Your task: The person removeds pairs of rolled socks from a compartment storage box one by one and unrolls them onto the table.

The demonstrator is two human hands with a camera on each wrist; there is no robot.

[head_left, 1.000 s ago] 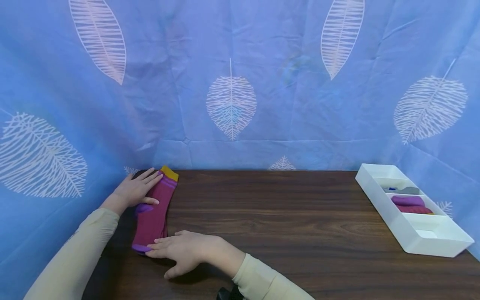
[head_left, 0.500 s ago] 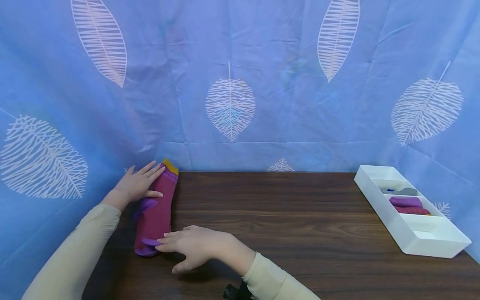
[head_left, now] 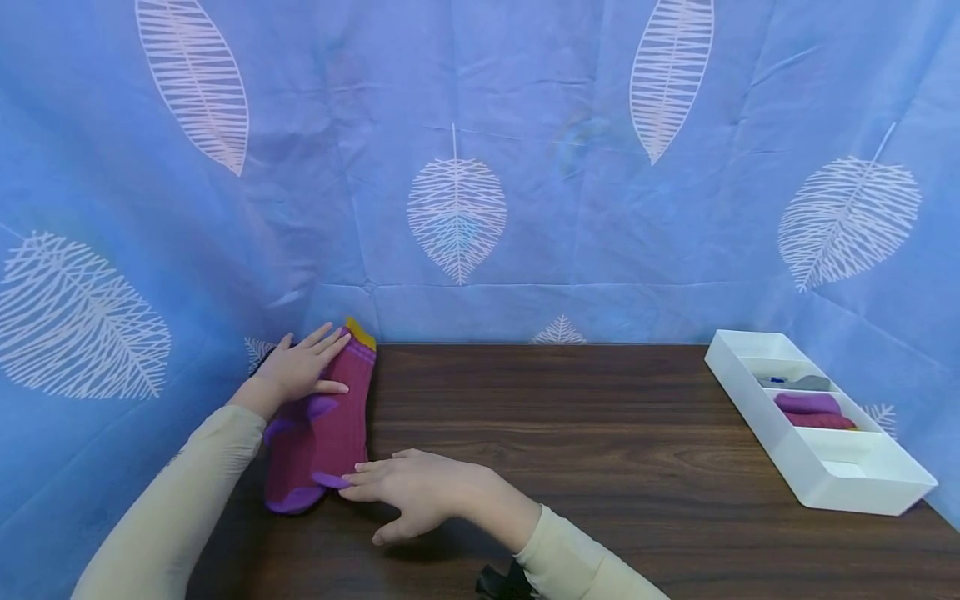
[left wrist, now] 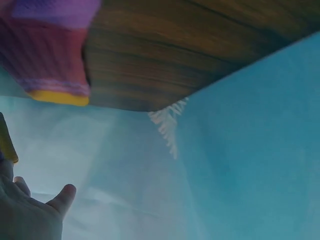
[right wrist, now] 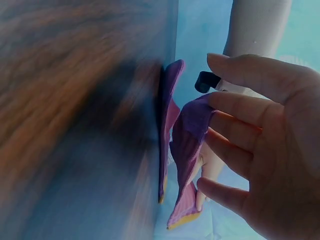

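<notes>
Two maroon socks with purple heels and toes and yellow cuffs are at the table's left side. One lies flat as the lower sock (head_left: 288,467). The upper sock (head_left: 347,429) is raised off it, shifted right, and in the right wrist view the lifted sock (right wrist: 189,130) stands apart from the flat one (right wrist: 164,135). My left hand (head_left: 300,368) holds it near the cuff, fingers spread along the far end. At the purple toe, my right hand (head_left: 431,490) pinches the fabric between its fingertips, thumb held away. The left wrist view catches only part of my left hand (left wrist: 30,212).
A white divided box (head_left: 765,442) stands at the table's right. Its compartments hold a folded purple and maroon bundle (head_left: 810,404) and a grey item (head_left: 808,383). A black object (head_left: 506,582) shows beside the right wrist. Blue leaf-print cloth (head_left: 525,217) hangs behind the table.
Both hands have moved right, carrying the upper sock with them. It has come up off the lower sock, uncovering that sock's toe and heel.
</notes>
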